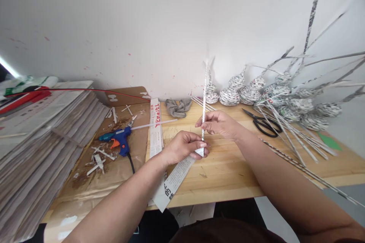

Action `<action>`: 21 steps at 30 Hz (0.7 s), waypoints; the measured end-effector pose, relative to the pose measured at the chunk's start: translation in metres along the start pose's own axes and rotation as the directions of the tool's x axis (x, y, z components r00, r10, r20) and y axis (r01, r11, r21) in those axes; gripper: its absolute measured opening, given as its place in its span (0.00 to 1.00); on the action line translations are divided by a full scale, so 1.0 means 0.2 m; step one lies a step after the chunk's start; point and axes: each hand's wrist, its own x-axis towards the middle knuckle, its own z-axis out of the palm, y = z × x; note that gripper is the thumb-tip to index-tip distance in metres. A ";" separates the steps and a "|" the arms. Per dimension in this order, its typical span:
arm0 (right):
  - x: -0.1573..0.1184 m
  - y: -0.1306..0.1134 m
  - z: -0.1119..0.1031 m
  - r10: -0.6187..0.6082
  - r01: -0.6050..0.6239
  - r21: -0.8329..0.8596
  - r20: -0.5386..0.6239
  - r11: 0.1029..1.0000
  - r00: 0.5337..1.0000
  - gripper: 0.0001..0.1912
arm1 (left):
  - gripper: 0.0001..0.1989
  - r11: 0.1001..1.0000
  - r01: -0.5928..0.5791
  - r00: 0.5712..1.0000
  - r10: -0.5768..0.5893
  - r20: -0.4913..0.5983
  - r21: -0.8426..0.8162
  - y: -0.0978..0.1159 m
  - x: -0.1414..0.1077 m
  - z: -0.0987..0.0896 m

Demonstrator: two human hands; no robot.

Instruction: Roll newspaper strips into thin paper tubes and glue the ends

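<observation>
A thin rolled newspaper tube stands nearly upright between my hands over the wooden table. Its lower end is pinched in my left hand, where a strip of printed newspaper runs off down and to the left. Just above, the fingers of my right hand close round the same tube. Under my left forearm, more cut newspaper strips lie in a stack with red lettering at the top. The tube's upper part blurs against the white wall.
Left, a blue glue gun with a glue stick lies on stained cardboard, beside a tall newspaper stack. A grey cloth lies at the back. To the right are black scissors, loose paper tubes and several woven paper gourd shapes.
</observation>
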 end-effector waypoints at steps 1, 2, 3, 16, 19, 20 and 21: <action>0.00 0.00 0.00 0.012 -0.011 -0.030 0.059 0.999 0.998 0.13 | 0.16 1.000 -0.004 1.000 0.004 -0.003 -0.011 0.00 0.00 0.00; 0.00 -0.01 0.00 0.023 -0.017 -0.058 0.104 0.998 0.994 0.13 | 0.16 1.000 -0.008 1.000 0.007 -0.008 -0.021 0.00 0.00 0.00; -0.01 -0.01 0.00 0.028 -0.019 -0.074 0.120 0.997 0.992 0.12 | 0.15 1.000 -0.010 1.000 0.010 -0.011 -0.026 0.00 0.00 0.00; -0.01 -0.01 0.01 -0.023 0.020 -0.074 -0.033 0.997 0.999 0.15 | 0.17 1.000 -0.011 1.000 0.011 -0.005 0.007 0.02 0.00 0.01; -0.01 -0.02 0.00 -0.031 0.030 -0.074 -0.019 0.997 0.999 0.15 | 0.17 1.000 -0.009 1.000 0.009 -0.004 0.017 0.02 0.00 0.01; -0.02 -0.03 0.00 -0.021 0.024 -0.083 0.044 0.996 0.999 0.15 | 0.17 1.000 -0.011 1.000 0.011 -0.008 0.016 0.02 0.00 0.01; -0.02 -0.03 -0.01 -0.008 0.018 -0.095 0.108 0.995 0.994 0.15 | 0.17 1.000 -0.013 1.000 0.013 -0.010 0.015 0.02 0.00 0.01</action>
